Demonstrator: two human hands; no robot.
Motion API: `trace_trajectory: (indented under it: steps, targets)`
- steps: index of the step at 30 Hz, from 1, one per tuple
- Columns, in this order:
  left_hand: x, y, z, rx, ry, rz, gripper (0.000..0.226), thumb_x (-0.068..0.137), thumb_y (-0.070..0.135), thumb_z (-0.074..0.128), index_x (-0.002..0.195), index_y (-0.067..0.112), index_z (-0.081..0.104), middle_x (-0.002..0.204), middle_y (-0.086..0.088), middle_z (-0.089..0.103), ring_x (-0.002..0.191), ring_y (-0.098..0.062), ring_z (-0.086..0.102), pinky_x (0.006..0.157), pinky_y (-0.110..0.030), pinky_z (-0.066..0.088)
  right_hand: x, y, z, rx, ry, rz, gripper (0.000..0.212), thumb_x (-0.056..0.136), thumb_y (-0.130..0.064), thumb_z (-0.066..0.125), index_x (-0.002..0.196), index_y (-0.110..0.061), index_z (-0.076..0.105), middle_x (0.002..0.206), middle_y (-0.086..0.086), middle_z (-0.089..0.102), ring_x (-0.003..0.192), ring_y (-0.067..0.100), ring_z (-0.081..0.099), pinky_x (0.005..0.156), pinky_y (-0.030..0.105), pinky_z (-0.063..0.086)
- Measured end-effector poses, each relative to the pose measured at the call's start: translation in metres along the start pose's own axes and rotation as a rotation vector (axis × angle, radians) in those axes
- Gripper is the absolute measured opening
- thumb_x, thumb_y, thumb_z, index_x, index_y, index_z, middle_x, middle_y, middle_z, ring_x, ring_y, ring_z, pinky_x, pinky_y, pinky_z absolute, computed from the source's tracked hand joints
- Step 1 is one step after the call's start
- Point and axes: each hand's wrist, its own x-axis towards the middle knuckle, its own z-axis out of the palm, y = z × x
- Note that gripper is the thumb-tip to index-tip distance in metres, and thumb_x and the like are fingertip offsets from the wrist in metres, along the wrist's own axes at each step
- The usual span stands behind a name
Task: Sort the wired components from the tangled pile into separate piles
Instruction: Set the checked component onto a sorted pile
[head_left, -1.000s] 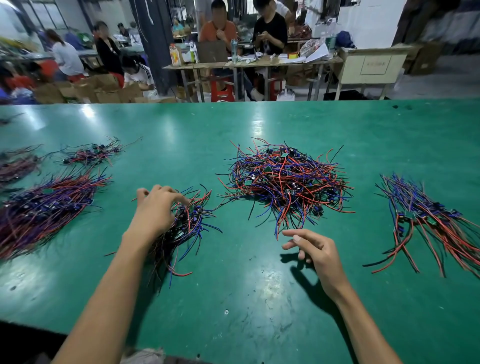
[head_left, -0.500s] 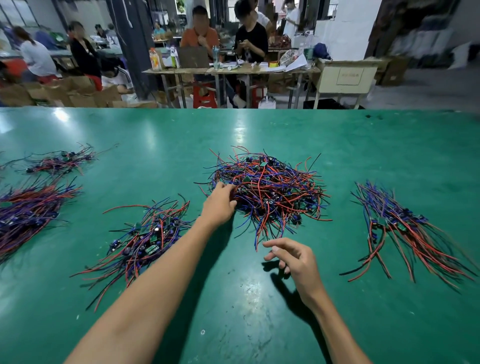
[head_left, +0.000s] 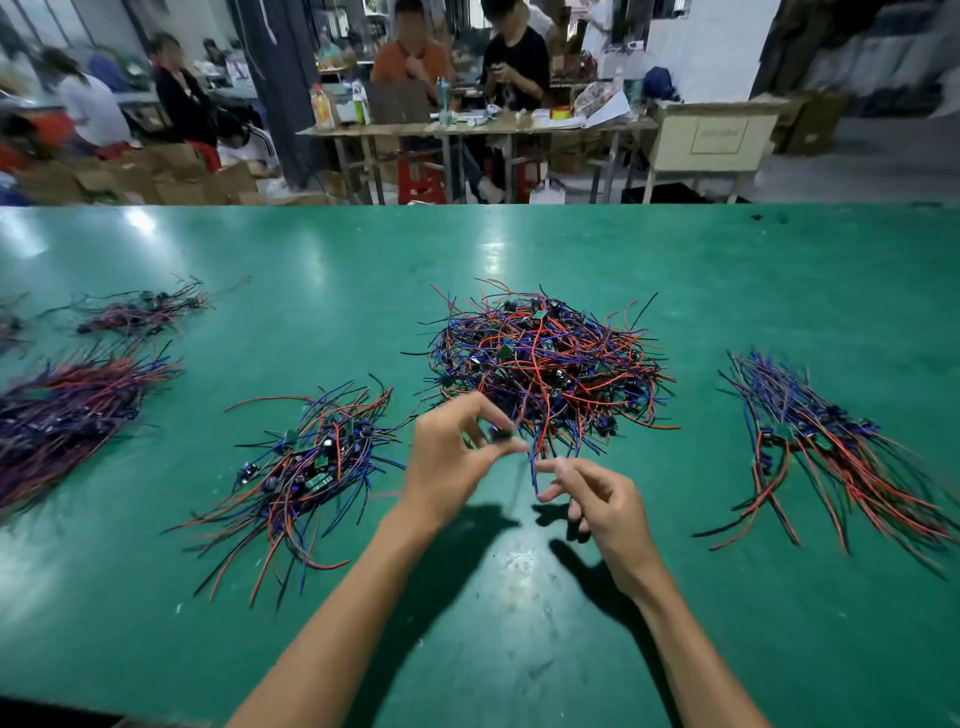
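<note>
Our left hand (head_left: 457, 457) pinches a small dark wired component (head_left: 501, 432) between thumb and fingertips at the six o'clock edge of the tangled pile (head_left: 545, 358), its wires trailing down toward our right hand (head_left: 602, 504), whose fingers are loosely curled and nearly closed on a wire end, though we cannot tell if they grip it. On the green table (head_left: 519, 623) sorted piles lie at nine o'clock (head_left: 306, 462), three o'clock (head_left: 821, 441), and far left (head_left: 67, 410)

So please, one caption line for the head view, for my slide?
Left hand pinches a wired component beside the tangled pile; right hand reaches for its wires.
</note>
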Motion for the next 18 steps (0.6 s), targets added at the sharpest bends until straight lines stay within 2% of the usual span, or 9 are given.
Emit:
trace_trajectory:
  steps: [2,4,7,11,14,16,18]
  targets:
    - [-0.018,0.007,0.013,-0.035,-0.089,0.089,0.033,0.070,0.017,0.091,0.089,0.029,0.066,0.085,0.017,0.069,0.070,-0.005,0.065,0.062,-0.014,0.047,-0.002,-0.002,0.001,0.020,-0.032,0.001,0.029,0.090,-0.041,0.060,0.101,-0.022,0.079,0.068,0.002,0.070,0.052,0.004,0.049,0.047,0.014,0.039]
    - [-0.038,0.008,0.028,-0.030,-0.120,0.080,0.040,0.068,0.012,0.090,0.097,0.028,0.067,0.089,0.018,0.070,0.077,-0.001,0.066,0.065,-0.015,0.047,-0.005,-0.002,0.001,0.054,-0.036,-0.033,0.024,0.090,-0.037,0.062,0.094,-0.020,0.078,0.063,-0.005,0.069,0.053,0.003,0.056,0.048,0.015,0.043]
    - [-0.060,0.003,0.043,-0.027,-0.057,-0.040,0.049,0.067,0.007,0.087,0.104,0.032,0.066,0.091,0.022,0.068,0.078,-0.001,0.065,0.067,-0.010,0.042,-0.006,0.002,-0.003,0.069,0.047,-0.077,0.013,0.088,-0.027,0.072,0.088,-0.016,0.078,0.080,0.008,0.077,0.066,0.011,0.067,0.059,0.023,0.052]
    - [-0.064,0.000,0.043,0.001,0.036,-0.117,0.060,0.070,0.000,0.078,0.111,0.040,0.059,0.090,0.018,0.065,0.069,-0.010,0.062,0.064,-0.010,0.042,-0.004,0.008,-0.004,0.073,0.076,-0.109,0.009,0.094,-0.011,0.069,0.090,-0.012,0.077,0.081,0.007,0.078,0.062,-0.001,0.063,0.062,0.010,0.048]
    - [-0.066,0.000,0.040,-0.046,0.012,-0.187,0.051,0.072,0.002,0.075,0.106,0.038,0.061,0.084,0.014,0.066,0.064,-0.010,0.058,0.060,-0.010,0.041,-0.003,0.011,-0.002,0.075,0.099,-0.112,0.008,0.094,-0.008,0.069,0.089,-0.008,0.076,0.083,0.007,0.078,0.061,-0.001,0.064,0.061,0.009,0.047]
    - [-0.067,0.001,0.040,-0.044,-0.004,-0.177,0.042,0.072,0.009,0.081,0.102,0.035,0.066,0.081,0.014,0.067,0.063,-0.008,0.054,0.059,-0.010,0.039,-0.003,0.013,-0.001,0.055,0.094,-0.110,0.007,0.094,-0.009,0.070,0.090,-0.008,0.076,0.086,0.007,0.079,0.063,-0.001,0.066,0.061,0.009,0.047]
    - [-0.067,0.004,0.040,-0.033,-0.049,-0.124,0.039,0.069,0.021,0.089,0.101,0.033,0.070,0.086,0.015,0.069,0.070,-0.007,0.059,0.060,-0.017,0.043,-0.004,0.013,-0.003,0.049,0.094,-0.106,0.007,0.093,-0.010,0.071,0.089,-0.011,0.077,0.091,0.004,0.079,0.071,0.002,0.069,0.063,0.011,0.049]
